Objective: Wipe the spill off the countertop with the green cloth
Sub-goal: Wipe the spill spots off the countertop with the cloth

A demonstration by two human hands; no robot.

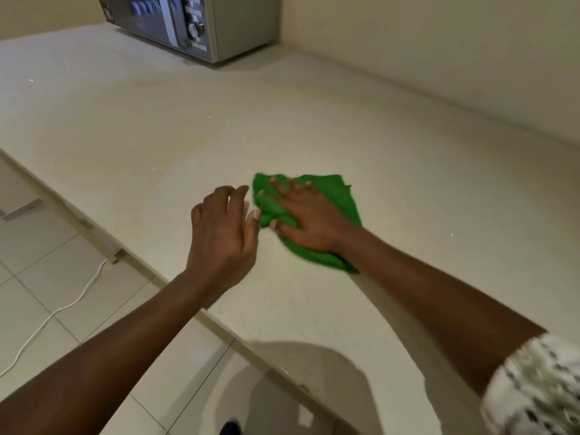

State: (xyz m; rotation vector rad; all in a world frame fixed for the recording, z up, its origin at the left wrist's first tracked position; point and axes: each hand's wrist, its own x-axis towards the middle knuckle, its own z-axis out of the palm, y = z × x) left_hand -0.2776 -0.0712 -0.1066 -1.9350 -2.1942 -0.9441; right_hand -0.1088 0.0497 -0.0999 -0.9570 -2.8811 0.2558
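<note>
At frame centre the right hand (306,219) presses flat, fingers spread, on the green cloth (332,196) on the table (157,120), left hand (224,229) open, empty; wiping well needs even, overlapping strokes.

The green cloth (332,196) is pressed flat onto the pale countertop (157,120) by the right hand (309,219), fingers spread. The left hand (222,233) is held loosely curled just left of it. A microwave (188,23) is seen far back.
</note>
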